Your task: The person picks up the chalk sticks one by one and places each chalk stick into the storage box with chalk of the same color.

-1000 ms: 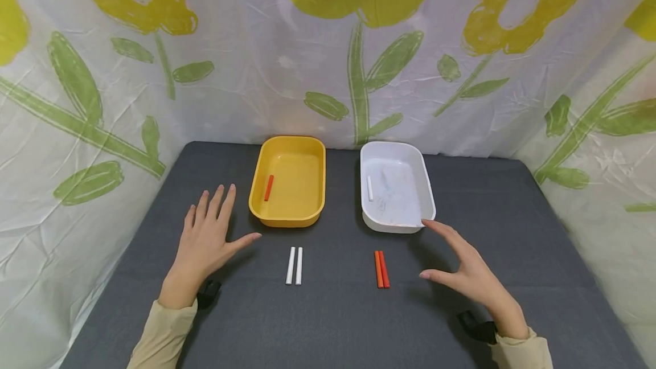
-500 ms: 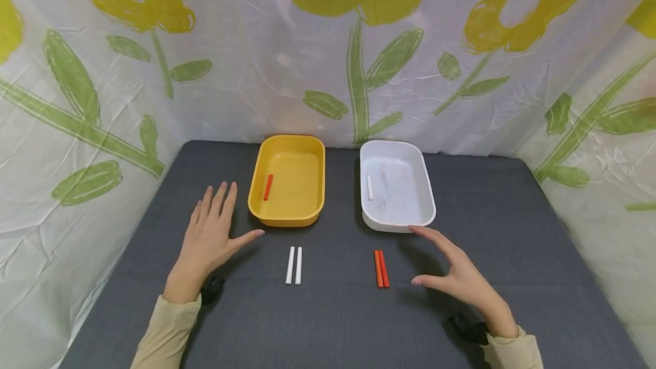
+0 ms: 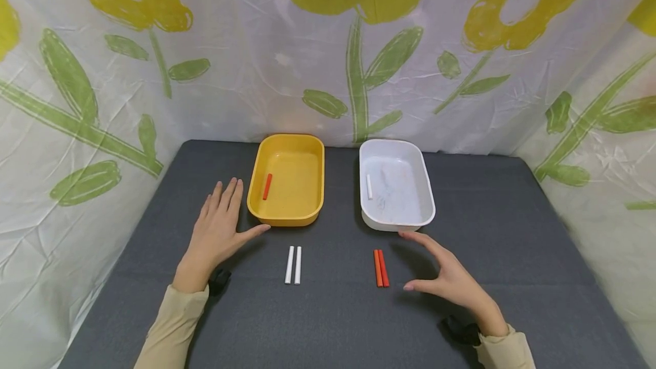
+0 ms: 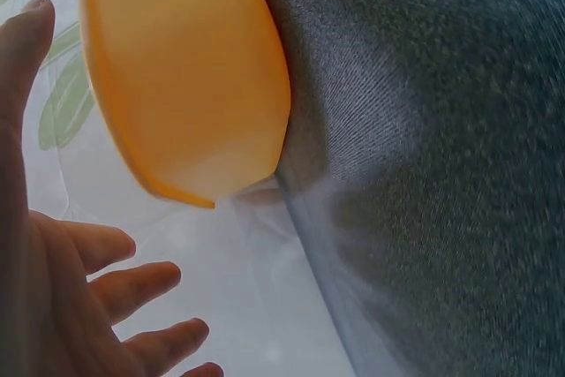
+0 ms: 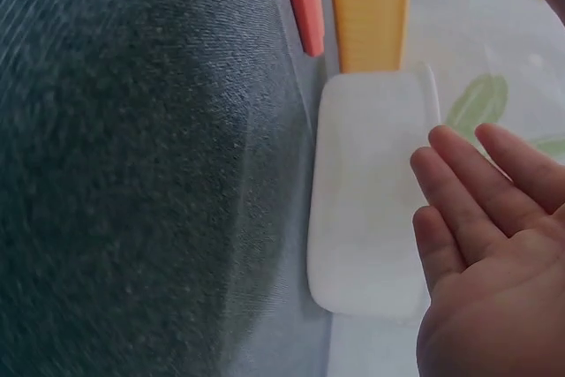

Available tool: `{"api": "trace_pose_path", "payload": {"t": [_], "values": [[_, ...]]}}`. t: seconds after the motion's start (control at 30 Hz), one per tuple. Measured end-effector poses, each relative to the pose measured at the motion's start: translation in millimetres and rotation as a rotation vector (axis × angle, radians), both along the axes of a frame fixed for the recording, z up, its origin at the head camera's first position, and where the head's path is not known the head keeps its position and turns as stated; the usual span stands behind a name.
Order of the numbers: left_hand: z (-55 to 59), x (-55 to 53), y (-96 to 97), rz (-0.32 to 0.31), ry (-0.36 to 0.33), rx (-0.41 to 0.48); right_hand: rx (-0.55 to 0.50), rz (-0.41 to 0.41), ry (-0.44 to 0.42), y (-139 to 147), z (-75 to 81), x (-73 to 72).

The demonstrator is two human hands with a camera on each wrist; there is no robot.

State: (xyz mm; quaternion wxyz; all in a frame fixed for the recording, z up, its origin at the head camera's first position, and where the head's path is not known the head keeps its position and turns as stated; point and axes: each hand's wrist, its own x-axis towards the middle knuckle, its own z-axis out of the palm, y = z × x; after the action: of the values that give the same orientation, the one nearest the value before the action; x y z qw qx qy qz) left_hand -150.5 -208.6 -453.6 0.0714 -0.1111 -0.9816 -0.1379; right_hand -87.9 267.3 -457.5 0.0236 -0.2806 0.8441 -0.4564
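My left hand hovers beside the yellow tray, fingers straight and thumb spread toward the white sticks, a chalk-like pair lying side by side. My right hand is held above the cloth, thumb and index finger apart and holding nothing. Just left of it lie an orange stick and a red stick, touching. A single red stick rests inside the yellow tray. The white tray holds one white stick. In the right wrist view, the palm shows nothing in it.
Both trays stand at the back of a table with dark grey cloth. Behind and along the sides hangs a white curtain printed with yellow flowers and green leaves. A black wrist strap sits on the left wrist.
The right hand has moved left, closer to the orange and red sticks. My left hand has shifted slightly right and forward toward the yellow tray. The sticks and trays keep their places.
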Motion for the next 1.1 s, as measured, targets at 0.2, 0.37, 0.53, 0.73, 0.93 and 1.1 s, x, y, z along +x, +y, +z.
{"api": "trace_pose_path", "payload": {"t": [0.2, 0.37, 0.53, 0.73, 0.93, 1.1], "values": [[-2.6, -6.7, 6.3, -0.008, -0.028, -0.002, -0.002, 0.032, 0.003, -3, -7.2, -3.5], [-6.0, -11.5, 11.6, -0.010, -0.055, -0.008, -0.002, 0.044, -0.006, -11, -5.8, -4.6], [-12.6, -14.7, 15.1, -0.012, -0.069, 0.003, -0.009, 0.050, -0.049, -23, 9.9, -1.3], [-16.8, -15.2, 18.2, -0.015, -0.065, 0.018, 0.012, 0.058, -0.055, -27, 5.7, -3.6], [-17.5, -15.7, 20.3, -0.012, -0.068, 0.036, 0.014, 0.067, -0.078, -18, -23.8, -13.7], [-18.3, -16.8, 19.8, -0.020, -0.064, 0.036, -0.025, 0.081, -0.110, -18, -29.5, -14.9]]}}
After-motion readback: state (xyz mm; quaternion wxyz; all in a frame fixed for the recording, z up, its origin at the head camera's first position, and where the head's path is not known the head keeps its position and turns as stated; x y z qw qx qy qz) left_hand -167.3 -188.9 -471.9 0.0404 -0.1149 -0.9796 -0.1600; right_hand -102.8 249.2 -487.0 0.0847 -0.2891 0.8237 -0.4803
